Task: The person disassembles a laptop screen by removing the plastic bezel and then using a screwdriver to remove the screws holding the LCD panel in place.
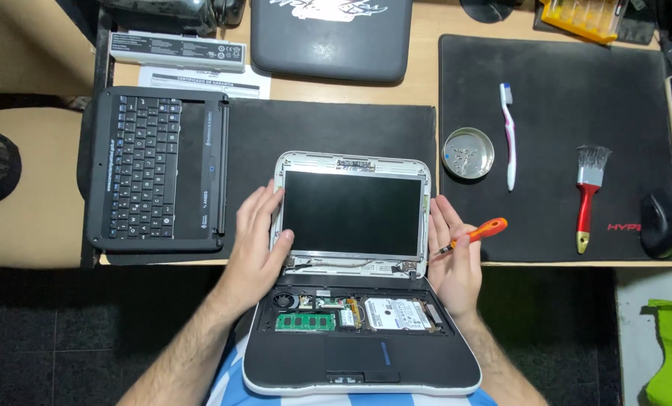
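A small white laptop lies opened flat, its dark screen panel bare and its base uncovered, showing a circuit board, a memory stick and a hard drive. My left hand grips the left edge of the screen frame. On the frame's right edge rests my right hand, which holds a small screwdriver with an orange handle between its fingers.
A removed black keyboard cover lies at the left. On the black mat to the right sit a round metal dish with screws, a toothbrush, a red-handled paintbrush and a mouse. A battery pack lies at the back.
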